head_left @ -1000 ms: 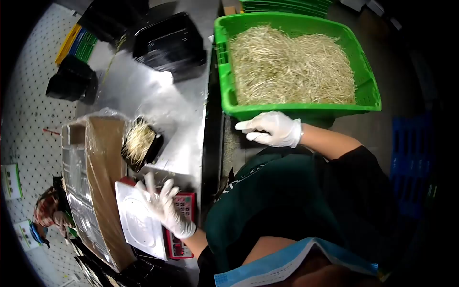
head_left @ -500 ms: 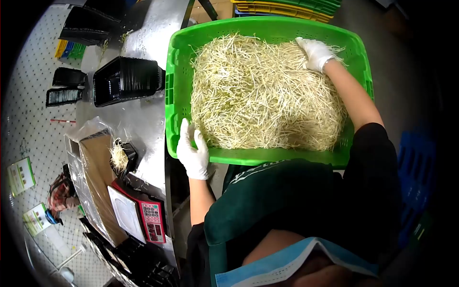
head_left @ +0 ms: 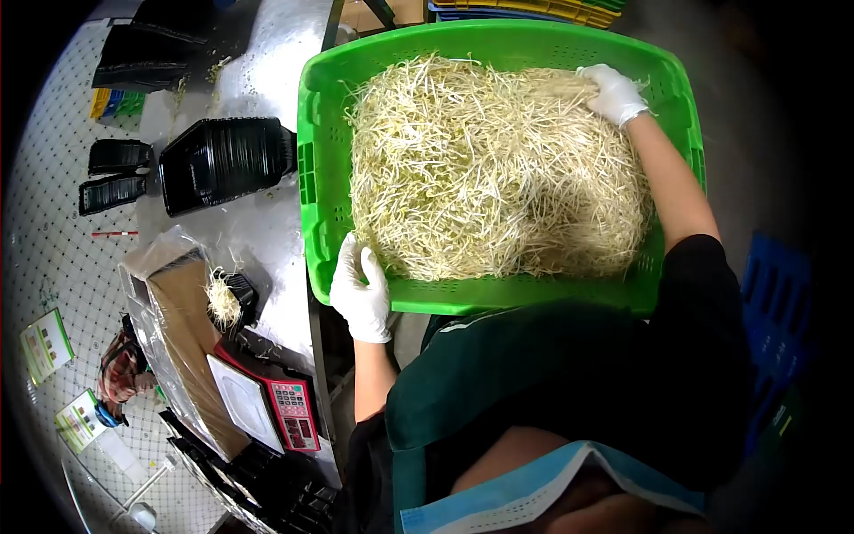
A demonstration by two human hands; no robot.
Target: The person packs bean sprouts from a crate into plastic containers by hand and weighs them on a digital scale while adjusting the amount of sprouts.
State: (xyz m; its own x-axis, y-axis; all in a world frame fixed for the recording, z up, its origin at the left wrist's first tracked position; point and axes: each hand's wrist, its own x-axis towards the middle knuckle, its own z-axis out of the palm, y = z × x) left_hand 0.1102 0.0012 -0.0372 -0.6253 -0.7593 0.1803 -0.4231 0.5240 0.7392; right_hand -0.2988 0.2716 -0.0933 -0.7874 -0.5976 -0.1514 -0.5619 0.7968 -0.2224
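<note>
A large green plastic crate point(head_left: 498, 37) holds a heaped layer of pale bean sprouts point(head_left: 471, 169). My gloved left hand point(head_left: 361, 298) grips the crate at its near left corner, with the thumb apart from the fingers. At the far right corner, inside the crate, my gloved right hand point(head_left: 614, 95) has its fingers curled into the sprouts. Strands by its fingertips are blurred, and the fingertips are partly hidden among them.
Left of the crate, a metal table point(head_left: 276, 214) bears stacked black trays point(head_left: 227, 160), a small black tray of sprouts point(head_left: 224, 303), a plastic-lined carton point(head_left: 182, 329) and a red scale point(head_left: 289, 405). Another person point(head_left: 123, 369) is at far left. Blue plastic point(head_left: 774, 320) stands at right.
My right hand has moved slightly right, with sprouts shifting at its fingertips. My left hand stays at the crate corner. The view has shifted a little.
</note>
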